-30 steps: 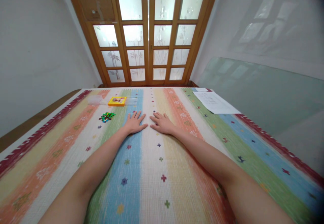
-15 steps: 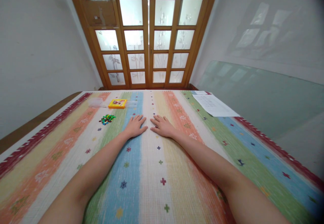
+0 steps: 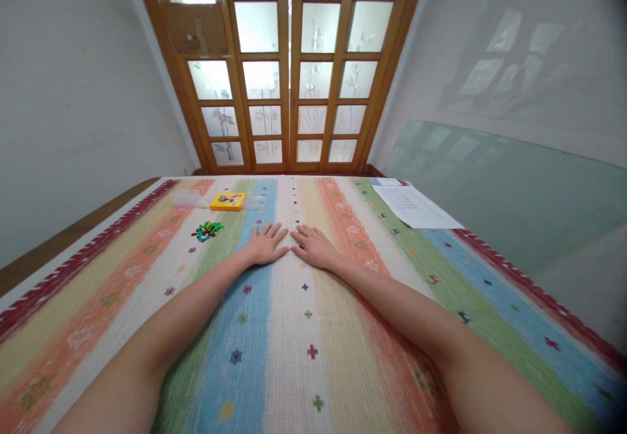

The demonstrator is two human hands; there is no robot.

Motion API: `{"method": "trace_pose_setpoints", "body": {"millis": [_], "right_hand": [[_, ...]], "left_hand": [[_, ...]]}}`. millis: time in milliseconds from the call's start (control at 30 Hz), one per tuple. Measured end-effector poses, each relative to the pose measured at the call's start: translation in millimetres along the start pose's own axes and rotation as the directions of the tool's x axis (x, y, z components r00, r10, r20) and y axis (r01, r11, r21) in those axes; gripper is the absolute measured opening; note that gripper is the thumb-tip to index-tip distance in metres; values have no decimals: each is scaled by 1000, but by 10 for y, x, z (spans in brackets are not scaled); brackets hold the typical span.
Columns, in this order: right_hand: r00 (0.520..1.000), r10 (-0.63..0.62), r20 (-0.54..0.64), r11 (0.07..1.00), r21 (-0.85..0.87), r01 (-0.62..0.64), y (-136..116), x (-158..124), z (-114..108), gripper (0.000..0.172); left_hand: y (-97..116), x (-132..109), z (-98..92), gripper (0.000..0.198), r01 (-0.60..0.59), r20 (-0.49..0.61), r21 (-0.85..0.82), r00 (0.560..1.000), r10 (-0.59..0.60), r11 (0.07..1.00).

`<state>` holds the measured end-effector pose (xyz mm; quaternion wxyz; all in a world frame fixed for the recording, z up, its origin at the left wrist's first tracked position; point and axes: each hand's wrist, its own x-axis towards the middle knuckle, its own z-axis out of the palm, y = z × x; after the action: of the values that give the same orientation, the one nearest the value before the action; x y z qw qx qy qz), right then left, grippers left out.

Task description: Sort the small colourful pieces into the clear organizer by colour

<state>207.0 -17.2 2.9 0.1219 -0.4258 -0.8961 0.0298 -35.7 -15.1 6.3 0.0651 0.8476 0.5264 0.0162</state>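
Observation:
My left hand (image 3: 267,244) lies flat and open on the striped cloth (image 3: 294,329), fingers spread, holding nothing. Beside it my right hand (image 3: 313,246) also rests palm down and open; the two thumbs almost touch. A small heap of coloured pieces (image 3: 208,229) sits to the left of my left hand, apart from it. Further back lies a yellow box (image 3: 227,201) with clear plastic containers on both sides of it, one at its left (image 3: 185,198).
A sheet of white paper (image 3: 410,205) lies at the far right of the cloth. Wooden doors with frosted glass panes (image 3: 289,74) stand behind the table. A pale wall with a glass panel (image 3: 514,185) runs along the right.
The hands have moved a little closer together, thumbs now nearly touching. The view has shifted slightly; nothing else on the cloth has moved.

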Motion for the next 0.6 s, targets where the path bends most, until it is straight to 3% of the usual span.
{"method": "trace_pose_setpoints", "body": {"millis": [233, 600], "right_hand": [[1000, -24, -16, 999, 22, 24, 43, 1, -9, 60], [992, -6, 123, 999, 43, 0, 85, -65, -61, 80]], "left_hand": [[63, 87, 23, 73, -14, -144, 21, 989, 17, 1000], [-12, -20, 7, 87, -31, 26, -28, 999, 32, 999]]}}
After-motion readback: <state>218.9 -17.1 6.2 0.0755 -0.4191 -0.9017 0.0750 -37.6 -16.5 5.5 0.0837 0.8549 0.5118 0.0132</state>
